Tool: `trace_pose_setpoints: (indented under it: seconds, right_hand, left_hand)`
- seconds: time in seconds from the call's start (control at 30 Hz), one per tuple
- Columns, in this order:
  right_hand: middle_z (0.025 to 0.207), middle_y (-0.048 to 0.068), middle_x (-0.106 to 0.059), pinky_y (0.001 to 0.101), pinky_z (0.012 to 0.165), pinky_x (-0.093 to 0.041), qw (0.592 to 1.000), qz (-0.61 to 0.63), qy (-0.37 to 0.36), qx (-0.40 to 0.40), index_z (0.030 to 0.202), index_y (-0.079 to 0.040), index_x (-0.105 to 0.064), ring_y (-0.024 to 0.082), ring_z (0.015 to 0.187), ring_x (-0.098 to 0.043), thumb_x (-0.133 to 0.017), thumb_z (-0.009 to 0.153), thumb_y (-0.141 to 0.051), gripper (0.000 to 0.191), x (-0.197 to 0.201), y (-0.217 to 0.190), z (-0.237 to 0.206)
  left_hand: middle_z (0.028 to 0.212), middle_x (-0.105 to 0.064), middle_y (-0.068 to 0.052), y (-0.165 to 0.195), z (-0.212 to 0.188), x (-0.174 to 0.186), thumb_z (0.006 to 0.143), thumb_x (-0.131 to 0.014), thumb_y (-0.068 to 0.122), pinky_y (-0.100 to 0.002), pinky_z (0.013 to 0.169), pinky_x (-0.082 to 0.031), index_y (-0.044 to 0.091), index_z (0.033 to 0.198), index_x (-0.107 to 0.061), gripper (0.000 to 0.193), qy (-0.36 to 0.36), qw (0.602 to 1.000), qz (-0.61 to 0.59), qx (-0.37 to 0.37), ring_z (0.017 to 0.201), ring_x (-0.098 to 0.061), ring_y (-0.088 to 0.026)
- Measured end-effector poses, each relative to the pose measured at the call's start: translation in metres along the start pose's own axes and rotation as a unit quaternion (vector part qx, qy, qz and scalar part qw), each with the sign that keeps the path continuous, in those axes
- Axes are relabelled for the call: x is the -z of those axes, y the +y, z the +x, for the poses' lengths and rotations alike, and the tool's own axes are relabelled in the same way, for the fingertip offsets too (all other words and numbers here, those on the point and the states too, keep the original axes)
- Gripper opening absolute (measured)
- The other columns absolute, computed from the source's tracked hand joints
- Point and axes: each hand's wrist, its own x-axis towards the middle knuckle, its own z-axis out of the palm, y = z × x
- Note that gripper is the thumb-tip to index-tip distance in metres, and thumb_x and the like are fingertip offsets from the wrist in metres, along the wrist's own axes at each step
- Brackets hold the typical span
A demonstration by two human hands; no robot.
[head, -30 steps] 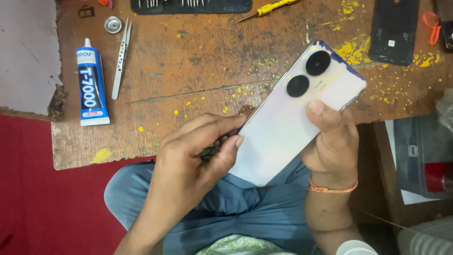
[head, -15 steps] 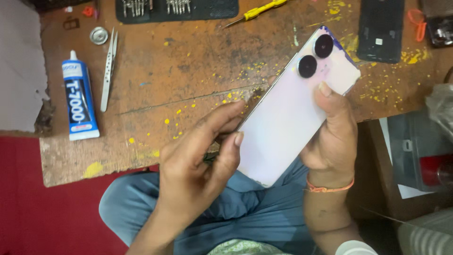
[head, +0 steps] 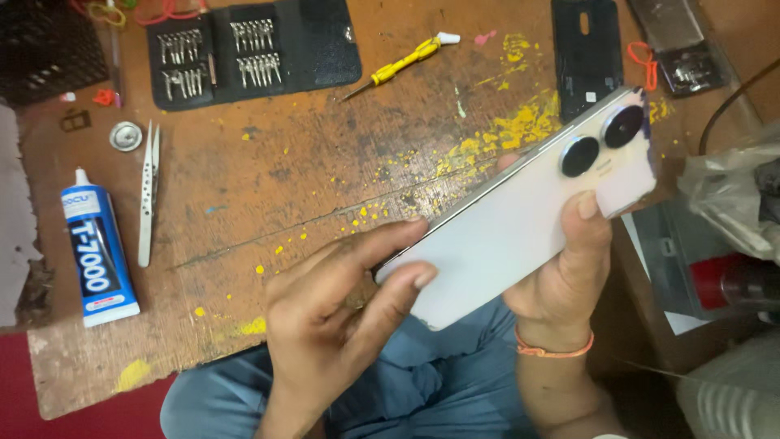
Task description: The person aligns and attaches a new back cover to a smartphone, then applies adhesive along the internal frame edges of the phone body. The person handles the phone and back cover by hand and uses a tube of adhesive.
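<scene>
A white smartphone (head: 520, 223) with two round black camera lenses is held back side up, tilted, over the front edge of a worn wooden board (head: 309, 187). My right hand (head: 561, 280) grips its right side, thumb on the back near the lenses. My left hand (head: 337, 305) pinches the phone's lower left corner with thumb and fingers. Whether a small tool sits under those fingers is hidden.
On the board lie a blue and white glue tube (head: 96, 260), white tweezers (head: 148, 191), a black screwdriver bit case (head: 252, 53), a yellow screwdriver (head: 402, 63), a round metal ring (head: 126, 136) and a black phone cover (head: 587, 53). A crumpled plastic bag (head: 735, 191) sits at right.
The phone has tipped flatter and shifted right in the view. My left hand slid to the lower corner. The view moved down and left, showing more of the bit case.
</scene>
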Motion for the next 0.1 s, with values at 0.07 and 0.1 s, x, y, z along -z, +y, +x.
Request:
trace_pose_setpoints:
  seconds: [0.07, 0.1]
  right_hand:
    - [0.130, 0.017, -0.061, 0.0405, 0.105, -0.056, 1.000, -0.016, -0.005, 0.012, 0.146, -0.002, -0.045, 0.026, 0.117, -0.063, -0.070, 0.111, -0.037, 0.055, -0.006, 0.001, -0.002]
    - [0.130, 0.017, -0.061, 0.0405, 0.105, -0.056, 1.000, -0.017, -0.007, 0.007, 0.146, -0.002, -0.045, 0.026, 0.117, -0.063, -0.070, 0.111, -0.037, 0.055, -0.010, 0.000, 0.000]
  left_hand:
    - [0.094, -0.075, -0.009, -0.012, -0.006, -0.001, 0.092, -0.084, 0.009, -0.021, 0.068, -0.052, 0.004, 0.121, -0.076, 0.031, 0.019, 0.998, -0.037, -0.042, 0.070, -0.067, -0.009]
    - [0.106, -0.079, -0.009, -0.019, -0.008, -0.003, 0.096, -0.081, 0.007, -0.020, 0.073, -0.054, 0.004, 0.122, -0.074, 0.027, 0.033, 0.996, -0.055, -0.063, 0.076, -0.071, -0.007]
